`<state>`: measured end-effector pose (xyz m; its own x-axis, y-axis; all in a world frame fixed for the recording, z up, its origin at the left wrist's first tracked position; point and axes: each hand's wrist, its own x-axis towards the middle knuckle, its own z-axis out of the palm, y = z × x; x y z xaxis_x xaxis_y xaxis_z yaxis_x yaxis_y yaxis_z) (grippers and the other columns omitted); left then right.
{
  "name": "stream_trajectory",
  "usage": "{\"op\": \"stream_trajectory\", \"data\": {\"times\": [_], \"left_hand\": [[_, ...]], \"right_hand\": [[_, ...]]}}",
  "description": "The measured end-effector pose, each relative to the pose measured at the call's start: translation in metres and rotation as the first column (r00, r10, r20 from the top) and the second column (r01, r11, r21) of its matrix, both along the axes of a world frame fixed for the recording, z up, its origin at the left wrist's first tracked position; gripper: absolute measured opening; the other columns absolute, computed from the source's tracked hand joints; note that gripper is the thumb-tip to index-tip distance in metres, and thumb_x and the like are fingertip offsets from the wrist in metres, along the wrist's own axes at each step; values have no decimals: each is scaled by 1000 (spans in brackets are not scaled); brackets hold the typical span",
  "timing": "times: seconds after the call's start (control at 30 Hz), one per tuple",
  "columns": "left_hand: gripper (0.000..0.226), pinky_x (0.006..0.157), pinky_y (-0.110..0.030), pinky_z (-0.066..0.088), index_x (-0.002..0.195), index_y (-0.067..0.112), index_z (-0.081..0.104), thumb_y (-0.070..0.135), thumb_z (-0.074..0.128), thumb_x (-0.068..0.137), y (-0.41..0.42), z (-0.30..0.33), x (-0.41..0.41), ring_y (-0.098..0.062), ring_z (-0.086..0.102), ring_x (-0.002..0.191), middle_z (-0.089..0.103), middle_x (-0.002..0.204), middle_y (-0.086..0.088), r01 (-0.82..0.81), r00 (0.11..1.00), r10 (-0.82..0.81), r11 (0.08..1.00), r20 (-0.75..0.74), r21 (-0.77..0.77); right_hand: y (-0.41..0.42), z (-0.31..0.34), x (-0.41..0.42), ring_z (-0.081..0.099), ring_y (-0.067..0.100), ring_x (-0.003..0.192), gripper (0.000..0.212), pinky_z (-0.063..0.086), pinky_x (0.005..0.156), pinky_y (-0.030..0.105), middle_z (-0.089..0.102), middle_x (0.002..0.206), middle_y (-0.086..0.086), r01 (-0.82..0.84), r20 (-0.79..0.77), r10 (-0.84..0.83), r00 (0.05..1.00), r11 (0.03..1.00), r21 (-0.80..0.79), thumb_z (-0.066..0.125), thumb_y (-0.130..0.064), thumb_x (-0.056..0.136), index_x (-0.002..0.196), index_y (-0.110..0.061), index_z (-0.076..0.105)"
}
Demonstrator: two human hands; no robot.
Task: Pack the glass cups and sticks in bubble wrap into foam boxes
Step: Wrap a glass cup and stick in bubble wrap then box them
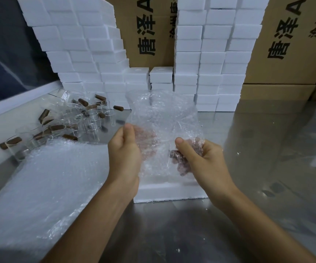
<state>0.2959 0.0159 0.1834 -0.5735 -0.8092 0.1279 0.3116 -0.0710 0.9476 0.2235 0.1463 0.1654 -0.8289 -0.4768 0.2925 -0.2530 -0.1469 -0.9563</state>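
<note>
Bubble wrap sheet (163, 118), clear and crinkled, is pinched upright by left hand (124, 150) and right hand (202, 160) above foam box (169, 192).

I see the left hand (126, 154) and right hand (200, 158) pinching a bubble wrap sheet (163, 118) above a foam box (169, 192) on the metal table (248, 168). Glass cups (89, 118) and brown sticks (83, 102) lie at left before stacked foam boxes (210, 59).
</note>
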Motion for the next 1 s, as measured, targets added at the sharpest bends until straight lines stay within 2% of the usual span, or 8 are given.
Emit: {"op": "stream_trajectory", "data": {"times": [0.07,0.13,0.2,0.27,0.5,0.67,0.83,1.0], "left_hand": [[42,96,-54,52,76,25,67,39,41,105,-1,0,1,-23,69,93,72,86,2,-18,1000,18,1000,2,8],[42,97,-53,52,74,26,65,39,40,105,-4,-1,2,-20,68,90,70,79,6,-25,1000,25,999,-5,24],[40,96,-53,53,78,25,66,39,40,105,-3,1,2,-22,70,92,73,83,4,5,1000,-5,1000,-16,19],[38,93,-51,55,88,23,68,39,39,106,1,2,2,-23,72,97,76,96,-1,55,998,-54,998,-25,21],[36,68,-37,62,107,22,69,39,38,105,3,6,4,-22,75,89,77,98,-2,161,986,-153,976,-66,145],[39,88,-48,56,119,18,67,40,39,104,7,10,6,-28,72,100,75,109,-6,231,972,-211,946,-107,229],[37,94,-47,52,117,7,67,32,43,102,5,11,8,-29,69,107,73,111,-10,385,922,-359,895,-146,224],[46,89,-42,45,112,13,62,-1,62,68,-11,18,15,-27,61,92,71,87,-7,503,850,-495,864,-178,2]], "right_hand": [[0,-4,0,68,3,80,27,57,68,25,71,97,-13,141,-87,-138,987,990,30,68,-44,91,108,-25,59],[4,-3,-3,57,3,112,51,50,90,25,52,128,-13,357,-429,-326,842,934,-8,67,-44,88,131,-26,45],[8,-3,-5,47,12,130,54,40,105,28,46,142,0,394,-738,-301,604,918,-52,63,-39,92,138,-16,47],[7,-7,-4,46,8,131,51,38,107,30,52,142,-4,348,-799,-183,573,937,36,53,-43,97,140,-17,50],[3,-11,1,60,-3,73,31,45,66,12,64,79,-22,233,-698,-144,702,972,34,48,-39,99,110,-19,70],[-3,-3,7,49,-1,47,45,36,49,9,54,51,-21,69,-291,-96,952,992,-103,55,-33,101,56,-35,53],[-1,2,-1,31,4,43,59,31,44,16,34,46,-16,99,-38,-104,994,988,-121,56,-27,101,44,-26,41],[7,6,-11,23,4,40,63,23,43,13,24,43,-16,179,-95,-191,977,976,-121,56,-9,95,40,-25,31]]}}
